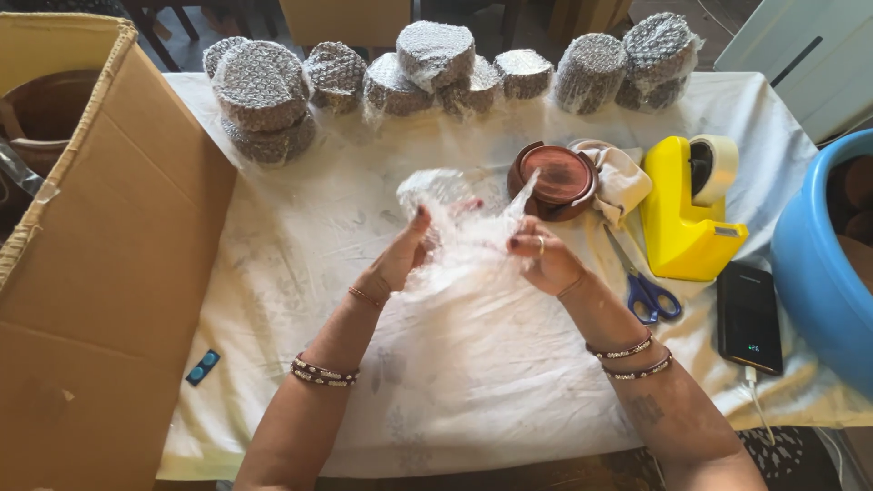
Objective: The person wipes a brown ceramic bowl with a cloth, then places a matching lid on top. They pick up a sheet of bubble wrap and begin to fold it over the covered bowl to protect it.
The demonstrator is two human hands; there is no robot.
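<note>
Both of my hands hold a sheet of clear bubble wrap [459,223] above the middle of the cloth-covered table [300,236]. My left hand [405,255] pinches its left side, and my right hand [541,259] grips its right side. The wrap is bunched around something between my hands; what is inside is hidden. Just beyond my right hand lies a round brown clay piece [555,177], unwrapped, next to a beige cloth [623,177].
Several bubble-wrapped round bundles [264,91] line the table's far edge. A yellow tape dispenser [687,205], blue-handled scissors [646,291] and a black phone [747,318] lie at the right. An open cardboard box [100,273] stands at the left, a blue tub [818,273] at the right.
</note>
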